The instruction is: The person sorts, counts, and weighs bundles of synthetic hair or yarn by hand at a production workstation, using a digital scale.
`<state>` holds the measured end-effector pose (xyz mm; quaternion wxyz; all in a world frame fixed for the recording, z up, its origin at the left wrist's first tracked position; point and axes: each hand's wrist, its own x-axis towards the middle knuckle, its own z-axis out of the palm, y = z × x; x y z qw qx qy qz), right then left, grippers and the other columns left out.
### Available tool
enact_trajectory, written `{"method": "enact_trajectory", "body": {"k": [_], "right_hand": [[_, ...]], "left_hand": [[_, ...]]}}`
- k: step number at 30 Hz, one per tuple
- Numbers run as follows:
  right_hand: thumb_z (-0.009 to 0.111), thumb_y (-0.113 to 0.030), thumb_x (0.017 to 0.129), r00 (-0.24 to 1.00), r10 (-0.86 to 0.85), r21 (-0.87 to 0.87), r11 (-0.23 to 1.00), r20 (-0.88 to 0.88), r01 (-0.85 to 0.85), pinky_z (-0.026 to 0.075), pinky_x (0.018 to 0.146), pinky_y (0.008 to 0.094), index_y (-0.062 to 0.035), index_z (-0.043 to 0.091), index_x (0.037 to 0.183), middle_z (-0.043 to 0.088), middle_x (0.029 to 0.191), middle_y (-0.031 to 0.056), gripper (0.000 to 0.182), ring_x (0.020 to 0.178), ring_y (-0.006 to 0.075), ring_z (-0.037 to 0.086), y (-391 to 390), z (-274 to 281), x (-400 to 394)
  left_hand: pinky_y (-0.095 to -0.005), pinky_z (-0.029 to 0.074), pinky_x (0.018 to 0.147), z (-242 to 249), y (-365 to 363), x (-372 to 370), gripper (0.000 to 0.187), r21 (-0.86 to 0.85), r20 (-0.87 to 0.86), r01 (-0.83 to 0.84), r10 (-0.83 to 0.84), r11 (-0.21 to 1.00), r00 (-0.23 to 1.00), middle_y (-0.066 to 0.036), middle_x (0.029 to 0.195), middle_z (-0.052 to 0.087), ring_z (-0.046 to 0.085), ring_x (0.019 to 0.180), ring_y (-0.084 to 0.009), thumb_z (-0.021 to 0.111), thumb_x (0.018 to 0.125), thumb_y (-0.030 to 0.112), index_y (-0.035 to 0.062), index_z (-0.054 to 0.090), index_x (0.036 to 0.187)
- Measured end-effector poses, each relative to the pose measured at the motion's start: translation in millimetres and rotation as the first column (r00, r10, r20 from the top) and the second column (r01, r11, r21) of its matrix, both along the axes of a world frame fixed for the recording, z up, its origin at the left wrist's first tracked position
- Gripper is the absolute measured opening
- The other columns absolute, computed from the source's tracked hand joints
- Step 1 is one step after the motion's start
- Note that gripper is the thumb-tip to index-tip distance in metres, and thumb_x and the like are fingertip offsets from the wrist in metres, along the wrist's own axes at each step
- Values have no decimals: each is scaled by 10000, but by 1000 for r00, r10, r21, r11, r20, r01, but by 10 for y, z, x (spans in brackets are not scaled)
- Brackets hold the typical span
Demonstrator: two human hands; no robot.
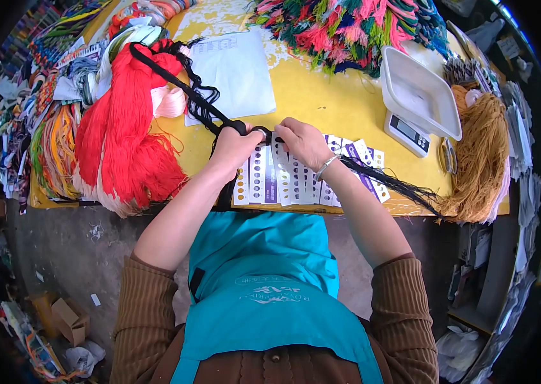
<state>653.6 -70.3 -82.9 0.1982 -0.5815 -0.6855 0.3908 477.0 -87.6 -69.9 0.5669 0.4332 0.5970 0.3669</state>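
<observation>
Both my hands meet over the near edge of the yellow table. My left hand (237, 148) is closed round a skein of black yarn (177, 80), which stretches up and left from it. The fingers of my right hand (307, 144) are pinched at the top end of a white and purple card (280, 169) with a row of holes. Black yarn shows between the hands; whether the right fingers also grip it is hidden. More similar cards (258, 176) lie fanned under the hands. Loose black strands (392, 182) trail out right beneath my right forearm.
A red skein (123, 128) and multicoloured bundles (62, 141) lie left. Behind them rests a printed sheet (238, 77). Pink and green yarn (347, 29) is heaped at the back. On the right are a scale (407, 134) with a white tray, scissors (448, 155) and tan yarn (482, 147).
</observation>
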Motion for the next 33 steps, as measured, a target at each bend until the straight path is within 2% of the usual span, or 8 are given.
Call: {"method": "enact_trajectory", "body": {"k": [11, 15, 17, 21, 26, 29, 31, 33], "right_hand": [[591, -465, 888, 998, 1, 115, 993, 70, -9, 495, 679, 317, -37, 645, 970, 667, 770, 88, 439, 719, 212, 645, 13, -89, -23], [547, -526, 863, 998, 1, -84, 996, -65, -7, 511, 779, 351, -40, 661, 986, 692, 877, 139, 514, 857, 295, 668, 59, -37, 50], [574, -438, 883, 993, 42, -101, 993, -108, -53, 511, 751, 327, -12, 644, 1066, 690, 857, 131, 469, 802, 247, 671, 76, -67, 74], [650, -244, 853, 909, 15, -53, 998, -417, -41, 511, 723, 292, 19, 571, 1228, 700, 849, 125, 464, 780, 190, 668, 119, -297, 132], [618, -358, 875, 954, 63, -53, 995, -293, -82, 509, 717, 300, -5, 585, 1205, 695, 813, 114, 484, 762, 198, 671, 115, -220, 154], [542, -486, 898, 985, 62, -49, 996, -162, -71, 504, 705, 312, -29, 606, 1145, 683, 739, 85, 523, 730, 204, 668, 93, -118, 89], [434, -619, 906, 997, 72, -67, 995, -38, -74, 499, 704, 323, -55, 619, 1039, 663, 650, 44, 609, 716, 210, 667, 72, -26, 59], [434, -620, 906, 997, 72, -95, 993, -9, -72, 499, 707, 324, -54, 617, 1035, 664, 652, 45, 608, 716, 209, 667, 52, 95, 39]], "left_hand": [[-199, 199, 386, 21, -64, -93, 260, -167, 550, 383, -236, 909, 801, 55, 526, 384, 297, 405, -25, 508, 914, 255, 40, 581, 788], [-226, 228, 408, -19, -10, -1, 281, -193, 462, 261, -147, 946, 875, 42, 534, 406, 333, 422, -57, 533, 907, 268, 29, 613, 783], [-249, 312, 447, 14, -23, 146, 222, -36, 114, 166, -161, 985, 980, 12, 573, 489, 418, 479, -83, 562, 882, 212, 13, 620, 804], [-290, 411, 551, -17, 3, 170, 174, 167, -297, 390, -331, 905, 896, -26, 669, 578, 533, 600, -107, 586, 843, 121, 16, 643, 968], [-320, 460, 582, -145, 37, 224, 207, 210, -521, 412, -255, 887, 815, -63, 716, 629, 604, 640, -166, 572, 827, 85, 18, 632, 1013], [-296, 402, 476, -151, 56, 142, 114, 79, 15, 169, -170, 982, 985, -30, 624, 594, 530, 490, -165, 606, 853, 130, 33, 644, 899], [-198, 181, 377, -116, 64, -186, 73, -252, 704, 276, -20, 927, 710, 79, 508, 345, 241, 366, -28, 551, 939, 154, 110, 605, 917], [-200, 177, 359, -142, -25, -487, 125, -180, 874, 285, 20, 941, 485, 80, 531, 319, 245, 381, -30, 495, 979, 160, 68, 579, 968]]}}
